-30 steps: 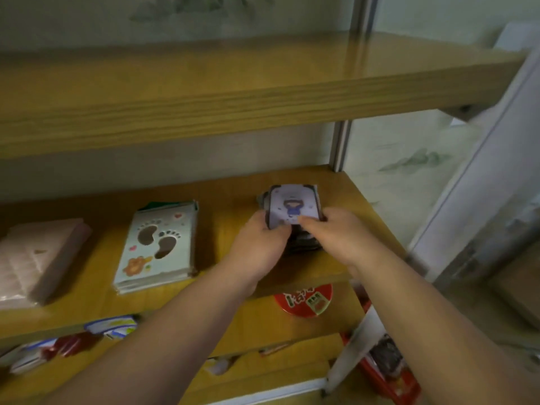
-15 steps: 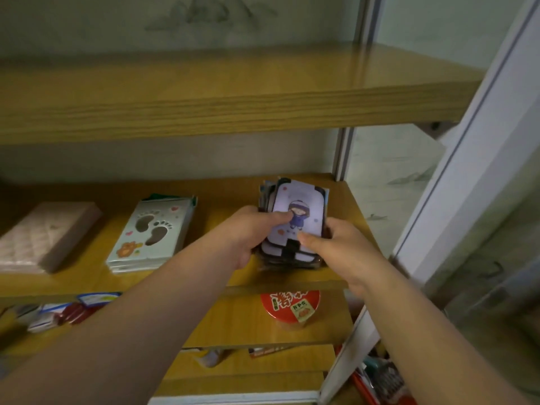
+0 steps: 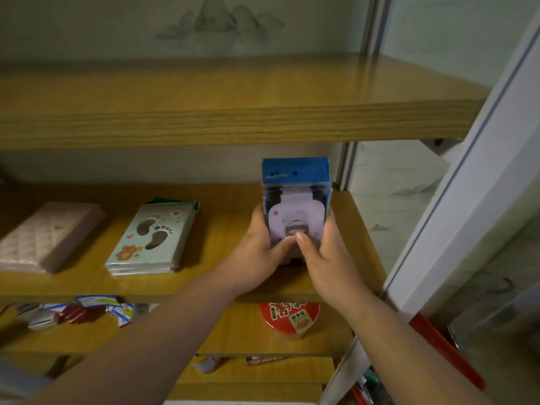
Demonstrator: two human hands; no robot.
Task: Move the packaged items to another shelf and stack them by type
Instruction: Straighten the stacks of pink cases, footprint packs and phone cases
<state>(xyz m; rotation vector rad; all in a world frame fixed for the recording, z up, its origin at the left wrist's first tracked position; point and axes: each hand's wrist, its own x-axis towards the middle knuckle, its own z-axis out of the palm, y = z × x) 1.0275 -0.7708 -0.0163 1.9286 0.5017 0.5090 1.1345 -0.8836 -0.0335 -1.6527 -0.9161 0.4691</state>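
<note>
Wooden shelving against a pale wall with a faint ink mountain print. Nearest, below the grip: red-lidded noodle cup [image 3: 289,317] on the lower shelf [image 3: 233,331], loose small packets [image 3: 84,311] well to the left of it on the same board. Both hands clamped on one stack of packaged items [image 3: 296,211], held tilted over the right end of the middle shelf [image 3: 225,206]; cannot tell whether its lower edge touches the board. Left hand [image 3: 257,252] on the left side, right hand [image 3: 327,258] on the right side, both thumbs pressed together on the front face with the cartoon figure. Blue card visible at the top of the stack. Left of the grip, apart: flat pile of footprint-window packs [image 3: 152,238]; farther left, a pinkish quilted pack [image 3: 49,238]. Above and beyond: upper shelf [image 3: 233,97].
</note>
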